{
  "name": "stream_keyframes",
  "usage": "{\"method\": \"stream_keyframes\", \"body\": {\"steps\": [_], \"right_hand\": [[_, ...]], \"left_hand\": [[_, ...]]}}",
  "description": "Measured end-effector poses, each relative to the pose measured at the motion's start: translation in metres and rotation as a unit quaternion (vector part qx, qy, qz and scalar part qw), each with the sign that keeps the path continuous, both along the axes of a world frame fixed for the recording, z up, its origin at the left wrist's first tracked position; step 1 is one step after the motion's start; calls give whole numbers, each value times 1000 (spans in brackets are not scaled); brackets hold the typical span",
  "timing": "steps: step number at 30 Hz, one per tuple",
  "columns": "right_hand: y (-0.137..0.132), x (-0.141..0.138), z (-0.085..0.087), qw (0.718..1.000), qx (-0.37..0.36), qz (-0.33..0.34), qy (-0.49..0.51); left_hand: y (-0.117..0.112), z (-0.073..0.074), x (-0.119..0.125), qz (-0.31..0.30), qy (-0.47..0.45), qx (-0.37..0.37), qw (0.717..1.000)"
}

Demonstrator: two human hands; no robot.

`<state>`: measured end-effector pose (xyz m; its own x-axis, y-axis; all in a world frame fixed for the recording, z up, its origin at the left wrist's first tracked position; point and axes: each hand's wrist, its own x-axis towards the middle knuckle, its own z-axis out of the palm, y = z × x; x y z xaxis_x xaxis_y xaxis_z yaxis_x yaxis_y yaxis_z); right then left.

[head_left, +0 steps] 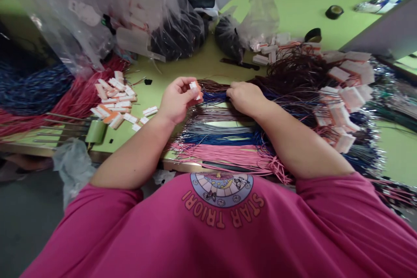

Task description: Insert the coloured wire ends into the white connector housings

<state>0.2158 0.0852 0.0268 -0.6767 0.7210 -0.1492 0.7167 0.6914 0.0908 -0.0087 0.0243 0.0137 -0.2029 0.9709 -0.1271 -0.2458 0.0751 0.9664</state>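
Observation:
My left hand (pixel 177 99) pinches a small white-and-orange plastic connector (pixel 195 90) between thumb and fingers. To its right, my right hand (pixel 246 97) has its fingers curled closed on the blue wires (pixel 213 96); its fingertips are partly hidden. Brown wires (pixel 216 87) run between the hands. Nearer my body lie bundles of grey wires (pixel 220 128), dark blue wires (pixel 224 139) and pink wires (pixel 221 153), with shiny metal ends at the left. Several loose white-and-orange connectors (pixel 117 97) are heaped left of my left hand.
Connectors with wires attached (pixel 339 108) pile up at the right. Clear plastic bags (pixel 182 30) holding dark material stand at the back. Tape rolls (pixel 334 11) lie on the green table (pixel 293 0). At the left are red wires (pixel 94 84) and a green cylinder (pixel 96 131) beside metal rods.

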Motion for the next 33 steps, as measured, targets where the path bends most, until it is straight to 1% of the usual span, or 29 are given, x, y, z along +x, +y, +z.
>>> {"method": "stream_keyframes", "body": {"steps": [5, 8, 10, 12, 15, 17, 20, 22, 24, 27, 30, 33], "right_hand": [[-1, -1, -1, 1000, -1, 20, 4], [-2, 0, 1, 1000, 0, -5, 30], [-2, 1, 4, 998, -13, -33, 55], [0, 1, 7, 994, -39, -58, 83], [3, 3, 10, 985, -95, -52, 131], [6, 8, 13, 973, -134, -38, 183], [11, 21, 22, 946, -187, -26, 263], [13, 32, 32, 933, -227, 3, 278], [11, 41, 42, 926, -262, 40, 269], [0, 42, 55, 920, -279, 84, 261], [-23, 28, 59, 906, -280, 134, 288], [-42, 9, 54, 876, -289, 198, 333]], "left_hand": [[-1, 3, 2, -2, 5, -5, 1000], [-2, 5, 4, -2, 3, -12, 1000], [-3, 5, 4, -1, 0, -19, 1000], [-2, 4, 5, -1, 3, -23, 1000], [-2, 2, 4, -6, 20, -19, 1000], [-2, 1, 3, -10, 26, -16, 1000], [-2, 1, 2, -13, 27, -9, 1000], [-2, 1, 0, -12, 25, -5, 1000], [-1, 2, -1, -8, 16, -3, 1000], [-3, 3, -1, -18, 4, -1, 1000], [-8, 4, 1, -81, -5, -2, 997], [-14, 3, 6, -151, -33, -17, 988]]}}
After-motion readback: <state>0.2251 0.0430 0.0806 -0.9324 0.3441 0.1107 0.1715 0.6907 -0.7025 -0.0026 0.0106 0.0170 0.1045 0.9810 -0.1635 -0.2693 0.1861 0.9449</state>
